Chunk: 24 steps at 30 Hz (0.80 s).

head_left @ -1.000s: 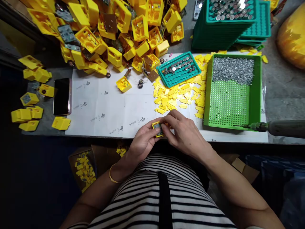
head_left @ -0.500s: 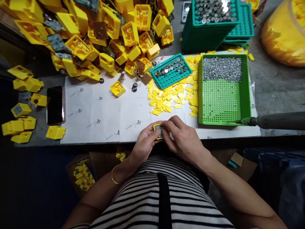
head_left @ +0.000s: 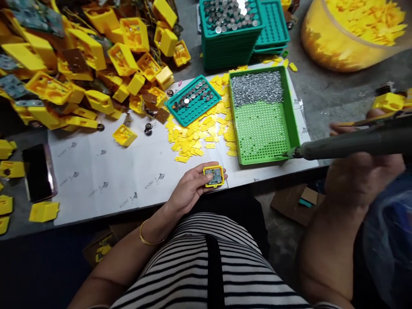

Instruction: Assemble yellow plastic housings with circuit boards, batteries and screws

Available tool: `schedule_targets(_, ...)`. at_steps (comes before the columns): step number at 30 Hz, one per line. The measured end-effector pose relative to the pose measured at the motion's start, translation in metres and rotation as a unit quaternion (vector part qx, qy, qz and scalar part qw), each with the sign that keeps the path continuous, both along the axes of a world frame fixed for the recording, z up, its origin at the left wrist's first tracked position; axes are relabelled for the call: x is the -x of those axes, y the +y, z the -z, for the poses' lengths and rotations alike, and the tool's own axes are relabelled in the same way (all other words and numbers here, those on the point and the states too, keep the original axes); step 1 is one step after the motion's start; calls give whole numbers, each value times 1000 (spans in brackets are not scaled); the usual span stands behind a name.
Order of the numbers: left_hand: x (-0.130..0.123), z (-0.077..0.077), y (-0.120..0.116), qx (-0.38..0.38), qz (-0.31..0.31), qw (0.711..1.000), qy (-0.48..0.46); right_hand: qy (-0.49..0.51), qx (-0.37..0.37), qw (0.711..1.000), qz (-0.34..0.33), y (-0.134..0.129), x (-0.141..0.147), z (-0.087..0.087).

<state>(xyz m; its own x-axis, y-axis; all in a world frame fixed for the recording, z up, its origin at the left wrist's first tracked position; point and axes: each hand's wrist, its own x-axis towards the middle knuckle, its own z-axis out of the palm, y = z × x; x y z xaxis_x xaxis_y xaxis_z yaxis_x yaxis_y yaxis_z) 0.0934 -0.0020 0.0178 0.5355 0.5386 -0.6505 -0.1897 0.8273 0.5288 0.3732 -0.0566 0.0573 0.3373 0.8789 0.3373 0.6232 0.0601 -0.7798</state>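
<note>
My left hand [head_left: 189,186] holds a small yellow plastic housing [head_left: 222,181] with a green circuit board [head_left: 216,175] inside. The thumb presses on the board while the fingers lie underneath. The housing's open side faces up, near the table's front edge. Over on the right, my right hand [head_left: 357,180] is blurred and closed around the grey body of an electric screwdriver [head_left: 347,143], fingers showing on its far side. The screwdriver's tip points left, over the front right part of a green tray [head_left: 238,137] with a heap of small metal screws [head_left: 257,88].
Loose yellow plastic pieces [head_left: 189,139] lie around a teal tray [head_left: 183,119] of round metal parts. Yellow housings [head_left: 131,36] pile up at the back left. Stacked teal trays [head_left: 225,51] and a tub of yellow pieces [head_left: 337,49] stand behind. A phone [head_left: 38,171] lies left.
My right hand has left the yellow housing and moved right to the electric screwdriver. My left hand keeps the housing, its board now more exposed. The view has turned right.
</note>
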Motion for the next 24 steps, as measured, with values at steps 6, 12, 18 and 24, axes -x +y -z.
schedule_targets(6, -19, 0, -18, 38, 84, 995, 30, 244, -119, 960, -74, 24, -18, 3)
schedule_targets(12, -41, 5, -23, 51, 152, 986, 39, 228, -211, 948, 63, 32, 6, 2)
schedule_targets(18, -54, 6, -20, 69, 164, 983, 44, 196, -216, 946, 142, 36, 17, 18)
schedule_targets(24, -55, 5, -19, 75, 168, 982, 37, 230, -209, 950, 45, 47, 22, 21)
